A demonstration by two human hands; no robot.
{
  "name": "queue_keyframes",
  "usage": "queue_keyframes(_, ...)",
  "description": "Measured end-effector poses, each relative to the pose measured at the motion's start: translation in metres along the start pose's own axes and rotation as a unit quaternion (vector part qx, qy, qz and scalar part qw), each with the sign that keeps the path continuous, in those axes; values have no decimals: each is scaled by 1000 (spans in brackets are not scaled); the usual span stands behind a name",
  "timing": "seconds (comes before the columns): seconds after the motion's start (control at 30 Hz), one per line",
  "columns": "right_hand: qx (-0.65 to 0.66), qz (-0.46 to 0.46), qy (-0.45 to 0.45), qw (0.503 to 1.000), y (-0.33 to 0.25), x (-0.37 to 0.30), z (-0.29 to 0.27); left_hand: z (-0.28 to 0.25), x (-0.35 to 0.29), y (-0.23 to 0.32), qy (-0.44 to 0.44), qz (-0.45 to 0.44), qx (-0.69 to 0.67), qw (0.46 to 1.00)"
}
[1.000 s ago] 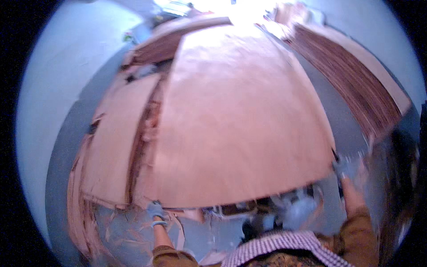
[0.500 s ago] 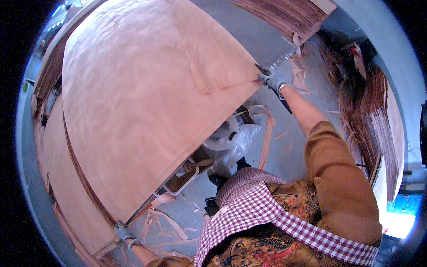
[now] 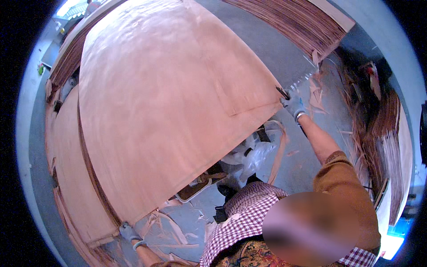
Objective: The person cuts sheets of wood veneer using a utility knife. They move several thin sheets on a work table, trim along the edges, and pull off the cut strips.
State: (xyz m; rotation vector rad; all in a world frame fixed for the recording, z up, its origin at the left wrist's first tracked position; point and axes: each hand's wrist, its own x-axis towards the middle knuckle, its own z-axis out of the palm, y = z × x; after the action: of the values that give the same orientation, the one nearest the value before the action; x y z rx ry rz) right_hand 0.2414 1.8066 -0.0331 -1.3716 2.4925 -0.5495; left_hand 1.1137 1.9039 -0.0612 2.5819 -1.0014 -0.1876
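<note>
A large, thin, pale wood veneer sheet (image 3: pixel 164 107) spreads out before me, its surface slightly wavy, with a patch-like seam near its right side. At its near left corner, my left hand (image 3: pixel 129 232), in a grey glove, is closed on the edge. My right hand (image 3: pixel 293 106), also gloved, is closed at the right corner with the arm stretched out. A slim dark tool (image 3: pixel 282 92) sticks out of that hand at the corner; its exact kind cannot be made out. The fingertips of both hands are partly hidden.
More veneer (image 3: pixel 75 178) lies lower at the left. Stacks of veneer stand at the far right (image 3: pixel 307 22) and right (image 3: pixel 384 115). Under the sheet's near edge are a white-rimmed bin (image 3: pixel 194 196) and clear plastic (image 3: pixel 259 156). Veneer strips (image 3: pixel 171 227) litter the floor.
The whole view has shifted, so the sheet and surroundings appear farther right and lower. Both hands keep to the same two corners of the sheet.
</note>
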Motion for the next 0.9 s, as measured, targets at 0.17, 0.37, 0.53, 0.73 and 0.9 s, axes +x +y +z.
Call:
queue_keyframes(0.17, 48, -39, 35, 997, -35, 26, 9, 8, 41, -44, 32, -1, 22, 999)
queue_keyframes(0.37, -94, -131, 99, 982, -1, 60, 30, -3, 49, -33, -50, -3, 48, 998)
queue_keyframes(0.53, -197, -126, -2, 972, 37, 50, 20, -8, -17, 66, -117, 9, -154, 981)
queue_keyframes(0.73, -74, -91, -49, 992, 73, 78, 28, -11, 9, 4, -36, -50, -233, 971)
queue_keyframes(0.9, 15, 60, -95, 994, 11, 44, 18, -13, -20, 33, -34, -81, -165, 982)
